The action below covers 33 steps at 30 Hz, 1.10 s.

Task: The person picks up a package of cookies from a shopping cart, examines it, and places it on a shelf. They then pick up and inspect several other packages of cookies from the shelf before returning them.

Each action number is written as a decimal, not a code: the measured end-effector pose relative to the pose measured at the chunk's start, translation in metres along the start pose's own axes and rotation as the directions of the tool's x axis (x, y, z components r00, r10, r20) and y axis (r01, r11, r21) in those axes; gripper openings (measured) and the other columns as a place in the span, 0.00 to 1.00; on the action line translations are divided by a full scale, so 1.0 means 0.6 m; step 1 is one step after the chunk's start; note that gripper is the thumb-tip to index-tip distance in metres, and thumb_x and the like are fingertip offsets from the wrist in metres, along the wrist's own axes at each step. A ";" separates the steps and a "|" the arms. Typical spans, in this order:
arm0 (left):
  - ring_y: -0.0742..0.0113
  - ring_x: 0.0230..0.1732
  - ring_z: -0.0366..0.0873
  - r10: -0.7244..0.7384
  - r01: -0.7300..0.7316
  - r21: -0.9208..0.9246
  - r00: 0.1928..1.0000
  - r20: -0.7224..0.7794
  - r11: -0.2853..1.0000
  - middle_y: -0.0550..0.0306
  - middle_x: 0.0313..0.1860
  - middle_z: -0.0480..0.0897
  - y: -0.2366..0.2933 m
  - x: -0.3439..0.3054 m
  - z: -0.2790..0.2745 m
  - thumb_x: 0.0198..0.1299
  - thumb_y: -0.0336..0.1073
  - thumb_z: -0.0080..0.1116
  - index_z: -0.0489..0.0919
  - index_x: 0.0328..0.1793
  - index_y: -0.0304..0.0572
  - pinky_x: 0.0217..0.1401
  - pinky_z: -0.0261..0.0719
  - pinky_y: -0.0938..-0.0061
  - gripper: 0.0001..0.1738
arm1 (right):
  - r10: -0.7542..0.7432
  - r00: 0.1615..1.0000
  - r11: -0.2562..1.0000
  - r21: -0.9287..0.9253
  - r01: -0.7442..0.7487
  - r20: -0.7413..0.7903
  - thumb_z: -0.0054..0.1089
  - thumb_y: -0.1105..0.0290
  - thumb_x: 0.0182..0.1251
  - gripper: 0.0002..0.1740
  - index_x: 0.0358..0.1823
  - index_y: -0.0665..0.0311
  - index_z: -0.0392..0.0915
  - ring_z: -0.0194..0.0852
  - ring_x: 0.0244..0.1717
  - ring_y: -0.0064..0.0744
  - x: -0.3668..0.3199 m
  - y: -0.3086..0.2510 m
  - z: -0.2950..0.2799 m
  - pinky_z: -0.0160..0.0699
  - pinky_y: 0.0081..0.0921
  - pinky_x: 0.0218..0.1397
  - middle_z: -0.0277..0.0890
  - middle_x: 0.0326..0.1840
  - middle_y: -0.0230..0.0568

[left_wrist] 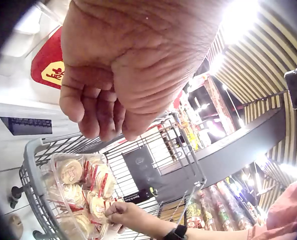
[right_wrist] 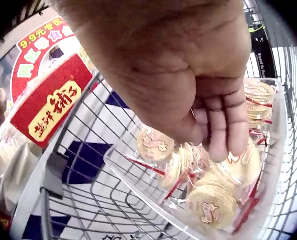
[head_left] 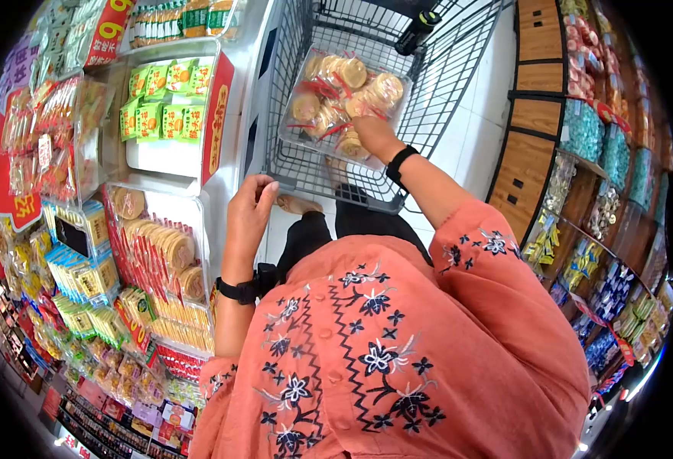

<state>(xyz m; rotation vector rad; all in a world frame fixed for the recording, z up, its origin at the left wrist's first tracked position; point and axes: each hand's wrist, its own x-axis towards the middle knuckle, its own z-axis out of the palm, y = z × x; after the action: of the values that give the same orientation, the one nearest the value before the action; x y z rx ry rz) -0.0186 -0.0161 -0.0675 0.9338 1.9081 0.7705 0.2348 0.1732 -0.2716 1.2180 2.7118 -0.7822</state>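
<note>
Right grip (head_left: 375, 139) first: it's down at the cracker packets (head_left: 354, 73) in the clear tray (head_left: 294, 139), fingers bent downward with the thumb close beside them, but honestly I can't tell whether it's pinching a wrapper or just touching the pile. Left grip (head_left: 251, 203) is relaxed with nothing in it, just beside the near left corner of the cart (head_left: 386, 203). Packets are bunched together in that tray, which sits inside the cart, with a black item (head_left: 417, 32) off toward the far right. If you're sorting through these, I'd go for the loose, red-trimmed edge of a wrapper and not squeeze the stacks themselves, cuz thin round crackers probably snap easily. Slip the fingertips in at the side, ease one pack up straight, and check it isn't dragging its neighbour along. Since the left one's free, I'd rest it on the tray's left rim so the whole thing doesn't skate around.
</note>
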 end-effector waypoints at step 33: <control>0.74 0.44 0.83 0.067 0.018 -0.734 0.994 0.086 0.679 0.60 0.49 0.85 0.027 -0.078 -0.136 0.69 0.41 0.64 0.79 0.61 0.37 0.41 0.85 0.76 0.20 | -0.078 0.994 0.393 0.919 -0.040 0.077 0.58 0.57 0.77 0.20 0.57 0.65 0.76 0.81 0.46 0.21 0.006 -0.417 -0.346 0.81 0.21 0.46 0.81 0.47 0.33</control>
<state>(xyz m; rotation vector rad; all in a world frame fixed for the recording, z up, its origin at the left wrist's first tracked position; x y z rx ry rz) -0.0689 -0.0589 0.0012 0.4625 1.2813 1.3435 0.0827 0.1345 0.0133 1.1275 2.0719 -2.4951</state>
